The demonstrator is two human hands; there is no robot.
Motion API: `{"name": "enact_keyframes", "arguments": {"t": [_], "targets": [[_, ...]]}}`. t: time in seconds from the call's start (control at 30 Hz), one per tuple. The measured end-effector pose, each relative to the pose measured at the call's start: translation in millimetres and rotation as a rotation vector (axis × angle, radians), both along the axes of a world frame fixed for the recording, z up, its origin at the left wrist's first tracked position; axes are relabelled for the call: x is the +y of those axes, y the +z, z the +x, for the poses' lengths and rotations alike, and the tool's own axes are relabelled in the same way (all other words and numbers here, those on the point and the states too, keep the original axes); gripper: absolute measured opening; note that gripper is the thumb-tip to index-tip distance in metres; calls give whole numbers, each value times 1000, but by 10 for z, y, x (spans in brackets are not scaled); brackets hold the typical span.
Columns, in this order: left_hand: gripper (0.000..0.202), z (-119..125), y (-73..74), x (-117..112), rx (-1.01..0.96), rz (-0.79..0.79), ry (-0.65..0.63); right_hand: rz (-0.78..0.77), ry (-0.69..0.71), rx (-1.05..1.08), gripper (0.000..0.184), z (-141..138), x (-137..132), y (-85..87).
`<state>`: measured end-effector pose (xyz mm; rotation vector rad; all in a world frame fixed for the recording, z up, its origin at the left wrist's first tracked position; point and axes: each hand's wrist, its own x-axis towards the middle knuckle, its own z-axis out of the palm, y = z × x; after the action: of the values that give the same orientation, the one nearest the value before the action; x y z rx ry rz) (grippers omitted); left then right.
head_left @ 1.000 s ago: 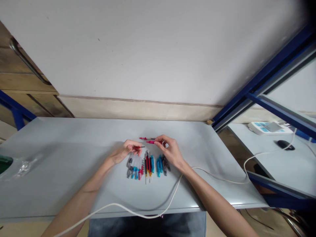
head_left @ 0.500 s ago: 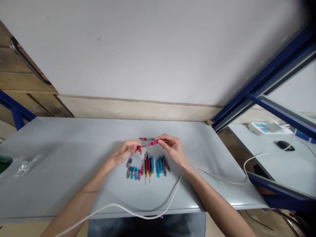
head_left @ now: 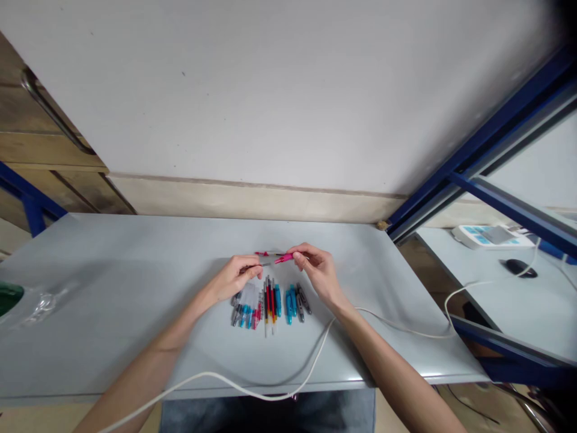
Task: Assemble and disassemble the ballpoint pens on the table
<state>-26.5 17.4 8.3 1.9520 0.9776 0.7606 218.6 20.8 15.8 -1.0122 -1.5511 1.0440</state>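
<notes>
My left hand (head_left: 235,278) pinches a thin pen refill (head_left: 267,264), its narrow tip sticking out to the right. In my right hand (head_left: 317,269) is a pink pen barrel piece (head_left: 283,258), held by thumb and fingers. The refill tip points at the barrel's near end, with a small gap seeming to lie between them. Just behind, another pink pen part (head_left: 261,254) lies on the table, partly hidden by my right fingers. Nearer to me are clear barrels (head_left: 249,294) with coloured ends, a row of refills (head_left: 269,297), blue grip pieces (head_left: 291,302) and grey ones (head_left: 303,300).
A white cable (head_left: 252,394) runs across the front of the grey table (head_left: 135,288) and off to the right. At the left edge lies a clear plastic bag (head_left: 38,307) with something green. On the right-hand table are a black mouse (head_left: 520,267) and a white device (head_left: 491,236).
Both hands have shifted slightly to the right. The left fingers have curled more over the refill, hiding the red part that showed before.
</notes>
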Motion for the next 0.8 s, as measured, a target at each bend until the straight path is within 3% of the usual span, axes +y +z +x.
{"name": "enact_keyframes", "arguments": {"t": [0.3,0.53,0.8], "targets": [[39,33,29,-11,5,-21,-7,6,31,53,22,-17,-15,9],[38,25,-16,-5,2,-8,-9,92,42,-22,18,-29,-57,37],[22,69,-139,9,131,293,108,300,43,-203,11,-21,-68,49]]}}
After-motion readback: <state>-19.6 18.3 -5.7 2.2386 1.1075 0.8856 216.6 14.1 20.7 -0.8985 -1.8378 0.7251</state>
